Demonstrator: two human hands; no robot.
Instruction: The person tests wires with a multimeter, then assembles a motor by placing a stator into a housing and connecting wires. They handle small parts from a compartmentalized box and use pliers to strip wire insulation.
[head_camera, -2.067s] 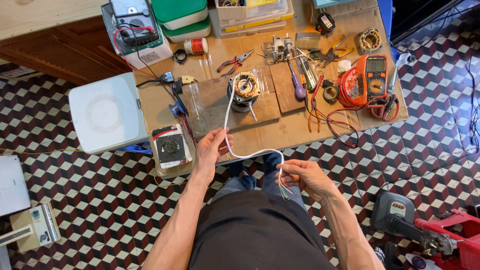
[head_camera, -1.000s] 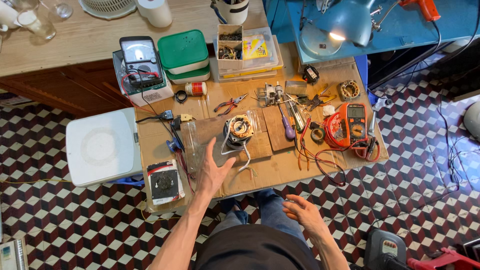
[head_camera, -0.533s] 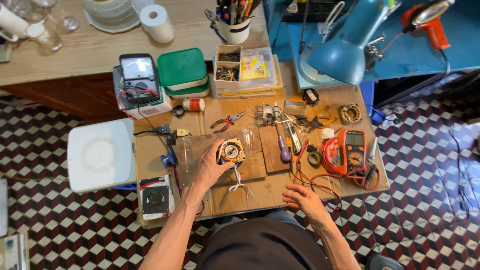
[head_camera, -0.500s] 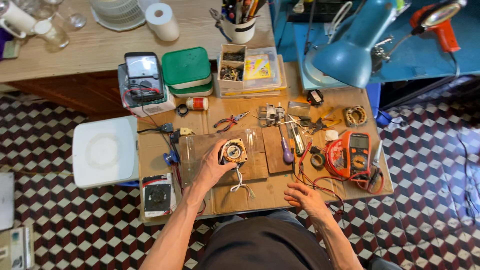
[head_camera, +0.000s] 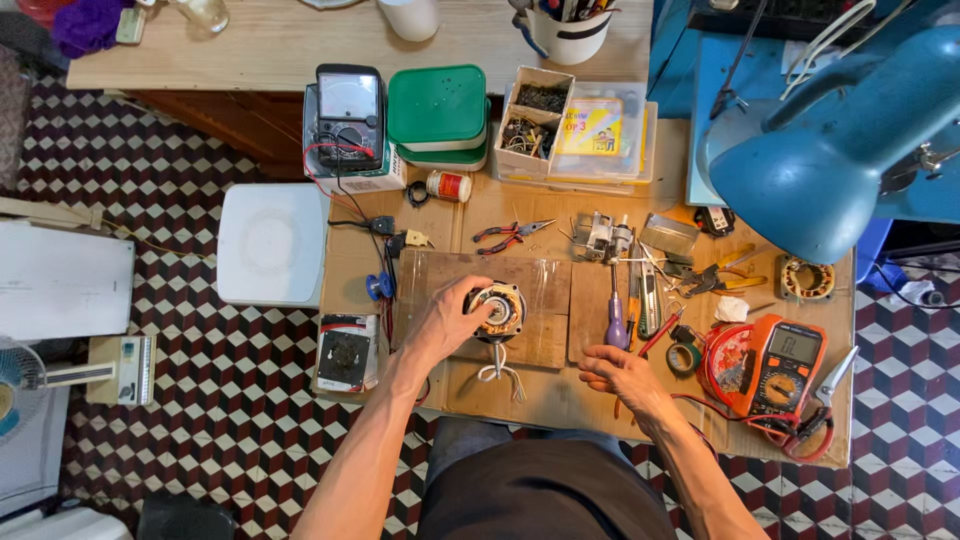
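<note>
So the thing being worked on is a small round motor stator (head_camera: 497, 309), sitting about dead centre of the frame on a wooden board (head_camera: 540, 285) that lies on the cardboard-covered workbench (head_camera: 560, 395). It's a ring of copper-coloured windings with a pale hub in the middle, dark casing around the outside, and a little bundle of white wires (head_camera: 498, 375) trailing off its lower edge toward the bottom of the frame.

The left hand (head_camera: 445, 320) comes in from the lower left and is wrapped around the left side of the stator, fingers curled over its top edge and thumb along the lower side, so it's gripping it from the side rather than from above. The stator pokes out to the right of the palm.

The right hand (head_camera: 622, 372) is down and to the right of the stator, well apart from it, resting flat-ish on the bench with fingers loosely spread, not holding anything. A red wire (head_camera: 640, 352) runs just by its fingertips.

Around it: a purple-handled screwdriver (head_camera: 616, 320) just right of the board, an orange multimeter (head_camera: 785, 365) at lower right, red-handled pliers (head_camera: 508, 235) above the board, a green-lidded box (head_camera: 437, 105) and an analogue meter (head_camera: 348, 115) toward the upper left of the bench.
</note>
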